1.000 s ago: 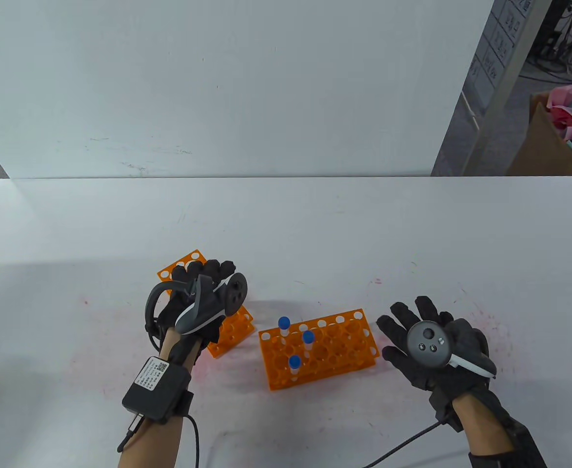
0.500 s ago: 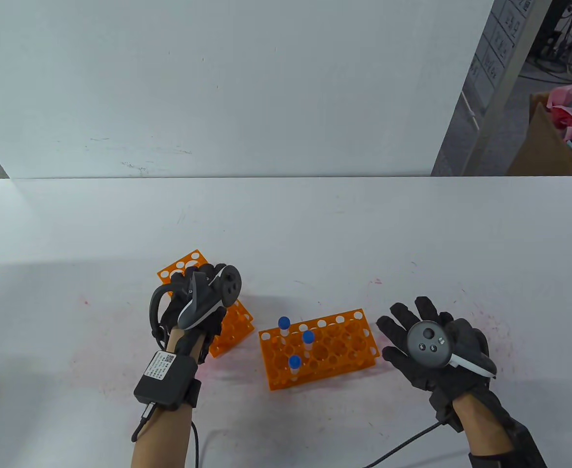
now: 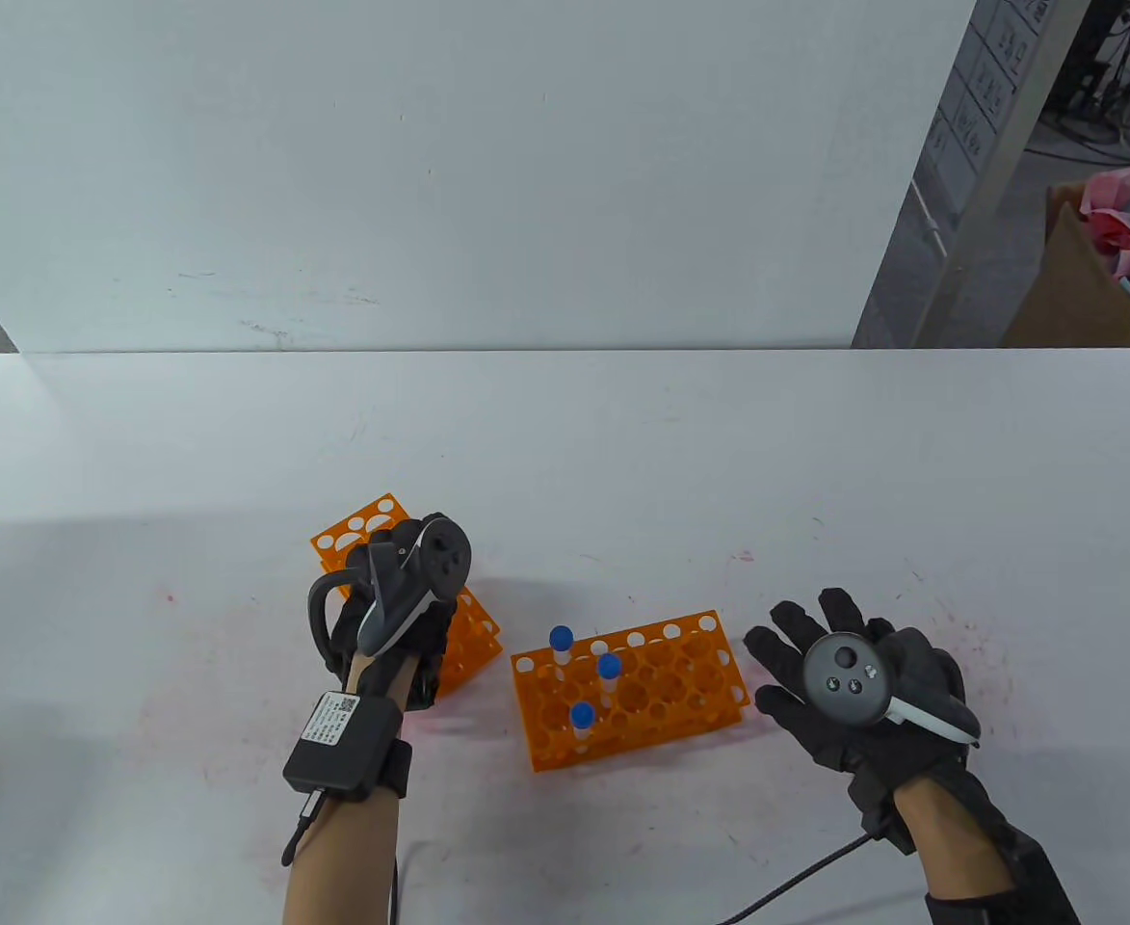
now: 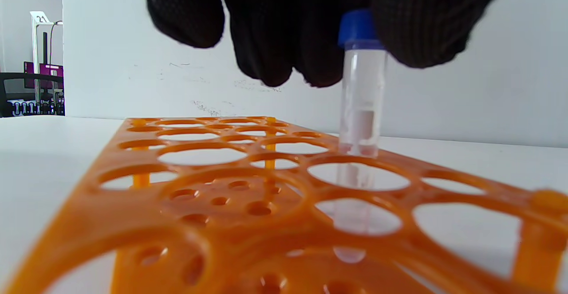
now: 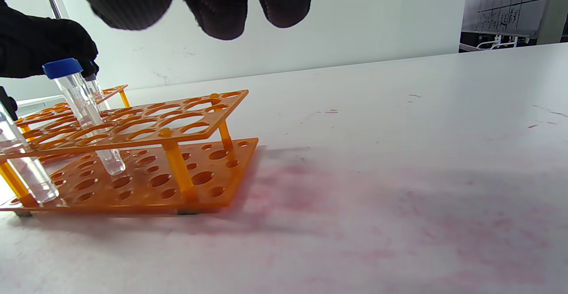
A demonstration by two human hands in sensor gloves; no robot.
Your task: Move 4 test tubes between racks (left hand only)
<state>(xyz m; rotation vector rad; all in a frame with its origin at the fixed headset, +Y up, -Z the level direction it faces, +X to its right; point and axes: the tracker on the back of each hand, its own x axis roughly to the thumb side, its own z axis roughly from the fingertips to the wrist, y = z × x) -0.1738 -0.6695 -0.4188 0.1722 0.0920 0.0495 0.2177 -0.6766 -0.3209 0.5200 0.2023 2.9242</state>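
Over the past second the left forearm has swung in toward the middle of the bench while the left hand (image 3: 401, 617) stays above the left orange rack (image 3: 364, 525); the right hand has not moved. In the left wrist view, gloved fingertips (image 4: 417, 28) pinch the blue cap of a clear test tube (image 4: 360, 121), which stands upright with its lower end down through a hole in that rack's top plate (image 4: 248, 161), its rounded tip showing below the plate. In the table view the hand and its tracker (image 3: 420, 578) hide the tube. Just right of it, apart from the first rack, the second orange rack (image 3: 661, 689) carries three blue-capped tubes (image 3: 609, 667) clustered at its left end, each leaning slightly. Farther right, close beside that rack's end, the right hand (image 3: 854, 689) lies palm down with fingers spread wide, holding nothing. The white bench (image 3: 622, 443) shows faint pink smears around both racks. A black cable (image 3: 796, 882) trails from the right wrist.
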